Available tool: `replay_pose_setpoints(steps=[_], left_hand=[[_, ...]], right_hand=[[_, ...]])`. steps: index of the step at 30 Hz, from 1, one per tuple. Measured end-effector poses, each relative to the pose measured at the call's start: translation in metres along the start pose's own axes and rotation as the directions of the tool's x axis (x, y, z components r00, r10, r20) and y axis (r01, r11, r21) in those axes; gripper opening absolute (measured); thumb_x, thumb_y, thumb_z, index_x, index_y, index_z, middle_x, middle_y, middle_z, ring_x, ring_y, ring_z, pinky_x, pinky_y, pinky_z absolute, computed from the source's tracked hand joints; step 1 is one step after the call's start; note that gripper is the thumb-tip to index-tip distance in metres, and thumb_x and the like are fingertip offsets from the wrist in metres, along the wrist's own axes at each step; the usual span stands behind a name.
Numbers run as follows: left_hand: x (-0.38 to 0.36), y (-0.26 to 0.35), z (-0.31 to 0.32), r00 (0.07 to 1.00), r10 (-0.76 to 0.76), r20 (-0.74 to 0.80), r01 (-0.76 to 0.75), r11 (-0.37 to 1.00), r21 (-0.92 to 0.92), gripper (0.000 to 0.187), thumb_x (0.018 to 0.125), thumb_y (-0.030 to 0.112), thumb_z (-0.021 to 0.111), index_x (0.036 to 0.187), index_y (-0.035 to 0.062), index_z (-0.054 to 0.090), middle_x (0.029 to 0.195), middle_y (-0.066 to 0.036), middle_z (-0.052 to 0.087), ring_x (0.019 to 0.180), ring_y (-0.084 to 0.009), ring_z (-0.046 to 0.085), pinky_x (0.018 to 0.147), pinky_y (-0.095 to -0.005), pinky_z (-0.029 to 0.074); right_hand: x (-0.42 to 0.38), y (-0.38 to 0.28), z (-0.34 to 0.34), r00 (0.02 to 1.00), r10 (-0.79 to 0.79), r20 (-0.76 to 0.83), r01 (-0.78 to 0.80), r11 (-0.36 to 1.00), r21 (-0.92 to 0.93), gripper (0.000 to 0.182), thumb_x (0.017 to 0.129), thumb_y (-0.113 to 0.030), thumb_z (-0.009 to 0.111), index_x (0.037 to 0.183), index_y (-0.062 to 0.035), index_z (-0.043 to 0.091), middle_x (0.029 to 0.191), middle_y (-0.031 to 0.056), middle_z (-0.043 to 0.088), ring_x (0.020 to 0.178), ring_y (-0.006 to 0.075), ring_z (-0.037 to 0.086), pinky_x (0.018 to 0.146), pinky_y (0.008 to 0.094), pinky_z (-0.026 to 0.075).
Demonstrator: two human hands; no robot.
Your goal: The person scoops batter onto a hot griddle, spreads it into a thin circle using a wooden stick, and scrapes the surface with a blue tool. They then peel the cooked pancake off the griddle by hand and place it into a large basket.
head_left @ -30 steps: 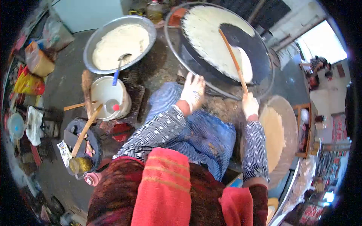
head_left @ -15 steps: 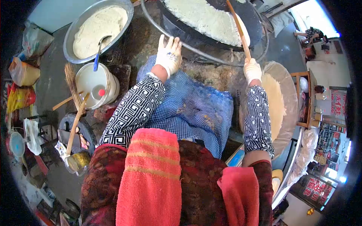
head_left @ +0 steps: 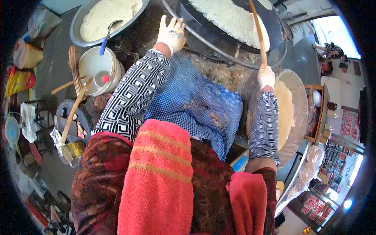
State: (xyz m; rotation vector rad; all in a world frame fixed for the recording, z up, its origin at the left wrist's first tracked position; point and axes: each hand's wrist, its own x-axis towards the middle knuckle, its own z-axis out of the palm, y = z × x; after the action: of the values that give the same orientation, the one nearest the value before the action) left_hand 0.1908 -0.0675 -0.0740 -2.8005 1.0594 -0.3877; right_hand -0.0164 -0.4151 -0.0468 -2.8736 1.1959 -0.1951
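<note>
My left hand (head_left: pixel 172 34), in a pale glove, is open with its fingers spread beside the metal ring (head_left: pixel 211 47) around a griddle. A gloved fist, my right hand (head_left: pixel 266 77), closes on the lower end of a long flat wooden spatula (head_left: pixel 259 33). The spatula reaches over the black griddle (head_left: pixel 276 29), and its far end is cut off by the frame. White batter (head_left: pixel 227 21) is spread across the griddle, left of the spatula and in a strip along its right side. A blue checked cloth (head_left: pixel 196 94) covers my lap.
At the upper left are a metal basin (head_left: pixel 75 33) of batter with a blue-handled ladle (head_left: pixel 103 46), a white bucket (head_left: pixel 92 64) and a whisk broom (head_left: pixel 73 60). Thin flatbread (head_left: pixel 285 113) lies on plastic to my right. A person (head_left: pixel 333 51) is in the far background.
The camera view has tilted and turned, shifting the basin and bucket upward. My right hand keeps hold of the spatula, which now looks steeper. My left hand stays spread near the ring.
</note>
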Motion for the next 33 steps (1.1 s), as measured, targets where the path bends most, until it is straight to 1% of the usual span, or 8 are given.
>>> replay_pose_setpoints(steps=[6,16,23,25,26,27,28,33], left_hand=[[0.0,0.027,-0.072,0.983,0.042,0.177,-0.002,0.975,-0.222,0.055,0.087,0.038,0.05,0.131,0.0059,0.051,0.141,-0.011,0.045,0.136,-0.0258,0.031,0.111,-0.0598,0.009],[-0.013,0.056,-0.012,0.986,0.121,-0.111,-0.128,0.99,-0.063,0.064,0.082,0.039,0.059,0.133,0.0031,0.047,0.139,-0.013,0.047,0.134,-0.0273,0.038,0.113,-0.0578,0.01],[0.0,0.04,-0.014,0.998,0.067,-0.022,-0.068,0.996,-0.052,0.056,0.085,0.034,0.054,0.134,0.0073,0.049,0.141,-0.009,0.046,0.134,-0.0249,0.038,0.112,-0.0591,0.008],[0.002,0.035,-0.003,0.998,0.048,-0.031,-0.048,0.999,0.0,0.055,0.087,0.036,0.053,0.134,0.009,0.048,0.141,-0.008,0.046,0.134,-0.0243,0.038,0.111,-0.06,0.009],[-0.001,0.031,-0.005,0.985,0.025,-0.169,-0.049,0.989,-0.142,0.04,0.087,0.017,0.046,0.123,0.0058,0.058,0.132,-0.011,0.054,0.129,-0.0269,0.043,0.111,-0.0597,0.011],[0.002,0.027,-0.008,0.994,0.014,-0.106,-0.027,0.991,-0.129,0.041,0.088,0.018,0.044,0.125,0.0071,0.057,0.135,-0.01,0.051,0.132,-0.0269,0.04,0.112,-0.0595,0.01],[0.003,0.026,-0.012,0.999,0.005,-0.038,-0.009,0.993,-0.118,0.042,0.09,0.019,0.043,0.128,0.0085,0.055,0.139,-0.009,0.048,0.134,-0.0268,0.038,0.112,-0.0594,0.009],[0.013,0.012,-0.005,0.994,-0.06,0.089,0.064,0.997,-0.038,0.05,0.091,0.035,0.048,0.137,0.0149,0.046,0.147,-0.003,0.039,0.139,-0.0229,0.031,0.112,-0.0595,0.006]], right_hand=[[-0.025,-0.027,-0.014,0.995,-0.099,0.025,0.1,0.993,-0.062,0.041,0.094,-0.041,0.043,0.093,-0.0029,0.057,0.087,0.0308,0.063,0.086,0.0482,0.06,0.076,0.0549,0.047],[-0.018,0.005,0.001,0.994,-0.033,-0.107,0.021,0.993,-0.114,0.034,0.093,-0.041,0.047,0.092,-0.0083,0.057,0.078,0.0249,0.064,0.076,0.0448,0.061,0.067,0.0538,0.047],[-0.047,-0.023,-0.024,0.991,-0.132,-0.035,0.125,0.981,-0.151,0.033,0.094,-0.04,0.043,0.093,-0.0082,0.053,0.08,0.0256,0.064,0.078,0.0434,0.063,0.068,0.0537,0.048],[-0.027,0.032,0.03,0.989,-0.128,-0.068,0.121,0.988,-0.092,0.031,0.095,-0.039,0.044,0.091,-0.0089,0.052,0.074,0.0245,0.064,0.072,0.0427,0.063,0.063,0.0528,0.048],[-0.003,0.069,0.057,0.99,-0.102,-0.101,0.1,0.995,-0.019,0.031,0.095,-0.039,0.044,0.091,-0.0091,0.052,0.074,0.0242,0.064,0.072,0.0423,0.063,0.063,0.0525,0.047],[-0.004,0.05,0.039,0.988,-0.066,-0.136,0.087,0.985,0.15,0.031,0.095,-0.039,0.044,0.09,-0.0096,0.052,0.077,0.0232,0.065,0.072,0.0421,0.063,0.064,0.0529,0.047],[-0.016,0.04,0.017,0.978,-0.122,-0.169,0.093,0.981,-0.171,0.03,0.094,-0.039,0.046,0.09,-0.0098,0.051,0.076,0.0222,0.064,0.07,0.0427,0.062,0.061,0.0532,0.046],[-0.033,0.021,0.015,0.983,-0.143,-0.119,0.138,0.989,-0.05,0.032,0.095,-0.041,0.043,0.093,-0.0097,0.051,0.074,0.0222,0.064,0.069,0.044,0.061,0.063,0.0542,0.046]])
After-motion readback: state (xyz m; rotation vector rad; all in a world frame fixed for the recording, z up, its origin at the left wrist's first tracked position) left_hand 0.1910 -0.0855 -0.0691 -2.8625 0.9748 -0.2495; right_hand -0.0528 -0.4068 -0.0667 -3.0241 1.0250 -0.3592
